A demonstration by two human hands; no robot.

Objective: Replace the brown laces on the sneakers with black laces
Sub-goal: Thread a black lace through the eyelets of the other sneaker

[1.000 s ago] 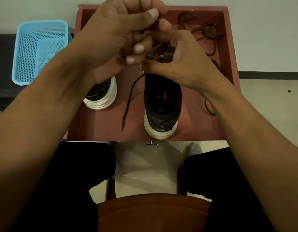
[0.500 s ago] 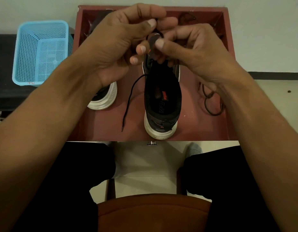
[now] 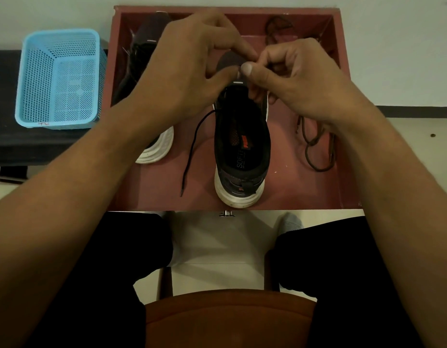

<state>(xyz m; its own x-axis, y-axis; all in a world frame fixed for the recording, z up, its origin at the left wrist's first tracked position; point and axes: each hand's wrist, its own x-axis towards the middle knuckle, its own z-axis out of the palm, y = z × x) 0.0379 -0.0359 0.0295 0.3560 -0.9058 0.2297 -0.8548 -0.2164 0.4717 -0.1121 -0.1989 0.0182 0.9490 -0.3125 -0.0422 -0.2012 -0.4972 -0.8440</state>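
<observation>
- Left grip (image 3: 192, 71): I saw it held over the centre sneaker (image 3: 242, 151), with thumb and forefinger curled into a ring about the top of the tongue (image 3: 230, 62) and pinching it. The other fingers were bent and hid what lay under the palm.
- Right grip (image 3: 305, 79): it met the left one at the tongue's upper edge. Its thumb was pressed against the forefinger tip and the remaining fingers were curled under. I could not tell whether the lace lay between the pads.
- Centre sneaker: dark upper, white sole, standing upright in the middle of the red tray (image 3: 349, 156), heel towards the camera and opening in plain view.
- Black lace (image 3: 192, 144): it left the sneaker's left side just below the grips and trailed down the tray floor beside the shoe. Its free end lay near the front rim, and its other end was hidden by the grips.
- Second sneaker (image 3: 157, 149): it stood at the tray's left, largely covered by the left forearm.
- Brown laces (image 3: 315, 151): one loose tangle lay at the tray's right, apart from the centre sneaker. A further tangle (image 3: 277, 27) lay in the far right corner.
- Blue basket (image 3: 59, 79): it stood on a dark surface (image 3: 4, 101), just left of the tray.
- Foreground: a brown chair seat (image 3: 230, 320) showed between the person's dark-trousered legs.
</observation>
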